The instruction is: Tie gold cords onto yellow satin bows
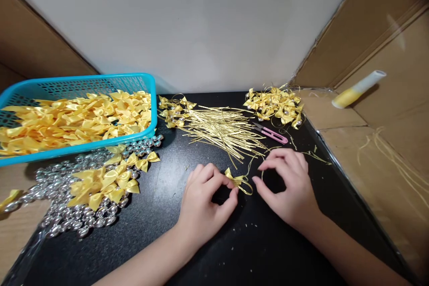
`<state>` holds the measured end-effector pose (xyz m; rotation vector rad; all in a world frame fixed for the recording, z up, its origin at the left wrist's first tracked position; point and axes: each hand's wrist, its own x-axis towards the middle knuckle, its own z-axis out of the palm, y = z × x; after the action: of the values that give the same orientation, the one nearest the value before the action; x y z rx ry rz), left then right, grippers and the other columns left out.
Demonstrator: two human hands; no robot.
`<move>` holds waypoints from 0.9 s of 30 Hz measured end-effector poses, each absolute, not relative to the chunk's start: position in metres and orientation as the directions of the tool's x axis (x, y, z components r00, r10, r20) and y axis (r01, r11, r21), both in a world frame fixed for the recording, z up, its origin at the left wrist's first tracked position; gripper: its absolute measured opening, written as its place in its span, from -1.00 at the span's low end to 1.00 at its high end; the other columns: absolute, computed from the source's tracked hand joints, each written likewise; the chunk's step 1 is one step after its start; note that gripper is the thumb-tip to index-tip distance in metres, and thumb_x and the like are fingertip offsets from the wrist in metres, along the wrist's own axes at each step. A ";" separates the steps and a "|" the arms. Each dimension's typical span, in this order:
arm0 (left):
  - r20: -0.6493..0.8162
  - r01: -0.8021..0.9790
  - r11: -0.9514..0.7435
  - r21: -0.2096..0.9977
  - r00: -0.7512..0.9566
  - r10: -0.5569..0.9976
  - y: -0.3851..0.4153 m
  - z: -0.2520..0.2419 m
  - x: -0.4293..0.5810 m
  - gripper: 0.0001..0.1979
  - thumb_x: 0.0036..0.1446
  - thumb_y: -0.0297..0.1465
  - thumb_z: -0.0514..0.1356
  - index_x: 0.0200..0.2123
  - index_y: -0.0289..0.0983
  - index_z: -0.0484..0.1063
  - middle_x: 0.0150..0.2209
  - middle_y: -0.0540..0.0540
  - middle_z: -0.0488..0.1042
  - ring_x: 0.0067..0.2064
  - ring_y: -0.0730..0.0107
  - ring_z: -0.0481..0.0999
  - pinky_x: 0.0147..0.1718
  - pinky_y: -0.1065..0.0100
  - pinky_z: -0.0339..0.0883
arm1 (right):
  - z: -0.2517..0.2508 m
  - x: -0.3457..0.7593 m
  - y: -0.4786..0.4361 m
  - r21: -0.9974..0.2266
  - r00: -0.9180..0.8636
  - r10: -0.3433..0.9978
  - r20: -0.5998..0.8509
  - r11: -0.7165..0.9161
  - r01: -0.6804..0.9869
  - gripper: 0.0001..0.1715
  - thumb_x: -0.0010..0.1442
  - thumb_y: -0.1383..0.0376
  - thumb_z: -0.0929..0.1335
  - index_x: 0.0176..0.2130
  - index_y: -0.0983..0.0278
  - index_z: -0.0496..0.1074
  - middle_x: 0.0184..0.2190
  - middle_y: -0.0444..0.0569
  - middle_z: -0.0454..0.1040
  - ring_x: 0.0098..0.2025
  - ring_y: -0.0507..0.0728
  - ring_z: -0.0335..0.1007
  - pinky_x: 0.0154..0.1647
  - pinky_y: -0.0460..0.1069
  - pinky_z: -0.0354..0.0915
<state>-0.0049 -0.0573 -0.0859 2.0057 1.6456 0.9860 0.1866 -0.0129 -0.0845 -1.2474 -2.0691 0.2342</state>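
My left hand (204, 201) rests on the black table (161, 232) and pinches a small yellow ribbon bow (234, 179) between thumb and fingers. A thin gold cord (248, 187) loops off the bow toward my right hand (288, 185), whose fingers are curled in a pinch around the cord's other end. Just behind both hands lies a bundle of gold cord pieces (221, 129).
A blue basket (152, 98) full of yellow bows stands at left. Loose bows (103, 181) lie on silver beads (60, 201) in front of it. Pink snips (273, 134), finished bows (275, 105) at back right. Cardboard walls (385, 120) flank the table; a yellow-white tube (358, 88) rests at right.
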 end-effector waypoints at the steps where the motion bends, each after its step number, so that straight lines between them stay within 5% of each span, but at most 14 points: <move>1: 0.288 0.704 -0.257 0.662 0.078 0.955 -0.057 -0.086 -0.005 -0.95 0.07 -0.44 0.22 -0.44 -0.22 0.44 -0.45 -0.03 0.40 -0.37 0.31 0.31 -0.38 0.28 0.16 | -0.084 0.186 -0.013 -0.466 -0.339 0.829 0.444 0.537 0.703 -0.86 0.01 0.36 0.44 -0.38 0.19 0.41 -0.27 -0.03 0.37 -0.19 0.23 0.25 -0.13 0.15 0.10; 18: 0.393 0.714 -0.362 0.599 0.132 0.910 -0.055 -0.090 -0.006 -0.88 0.12 -0.40 0.25 -0.30 -0.16 0.61 -0.54 -0.02 0.33 -0.44 0.37 0.29 -0.44 0.33 0.10 | -0.089 0.176 -0.019 -0.565 -0.444 0.829 0.340 0.558 0.608 -0.90 0.11 0.38 0.40 -0.42 0.18 0.47 -0.34 -0.10 0.42 -0.24 0.14 0.25 -0.21 0.07 0.04; 27: 0.142 0.589 -0.166 0.791 0.087 0.986 -0.056 -0.088 -0.004 -0.88 0.13 -0.36 0.24 -0.33 -0.17 0.60 -0.53 -0.01 0.34 -0.41 0.34 0.35 -0.40 0.29 0.19 | -0.092 0.174 -0.022 -0.505 -0.479 0.772 0.417 0.635 0.584 -0.86 0.16 0.38 0.39 -0.43 0.19 0.47 -0.37 -0.11 0.47 -0.26 0.12 0.26 -0.17 0.11 0.03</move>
<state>-0.0036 -0.0556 -0.0882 1.8170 1.5485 0.9296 0.1738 -0.0225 -0.0920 -1.0539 -2.2296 0.3913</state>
